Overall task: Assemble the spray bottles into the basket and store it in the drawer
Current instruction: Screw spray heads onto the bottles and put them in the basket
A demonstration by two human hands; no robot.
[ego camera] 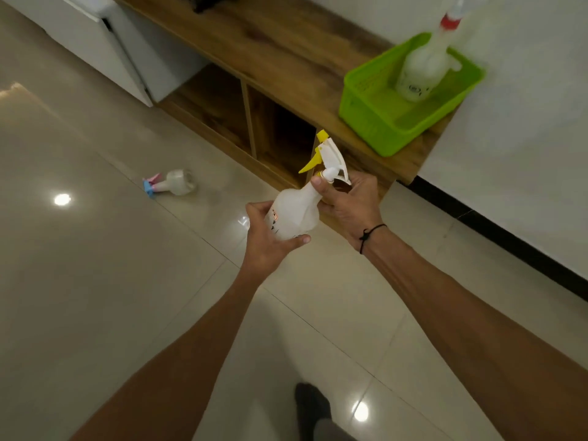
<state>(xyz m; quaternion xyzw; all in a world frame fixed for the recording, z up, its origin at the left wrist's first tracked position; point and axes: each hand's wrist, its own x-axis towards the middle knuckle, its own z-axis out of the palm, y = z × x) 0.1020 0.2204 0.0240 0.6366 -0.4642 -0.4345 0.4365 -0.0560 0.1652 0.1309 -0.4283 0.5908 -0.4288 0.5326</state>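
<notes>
On the tiled floor [95,281] at the left lies a small spray bottle [173,183] on its side, with a blue and pink head. Further right, the left hand [270,237] reaches forward with its fingers wrapped around the base of a translucent white spray bottle [297,208], held tilted above the floor. The right hand [350,202] pinches the neck just under the yellow-and-white trigger head [327,157], a black cord around its wrist. At the far right, a green basket [375,122] sits on the end of the wooden surface [270,43], holding one upright, blurred spray bottle with a red collar [423,68].
</notes>
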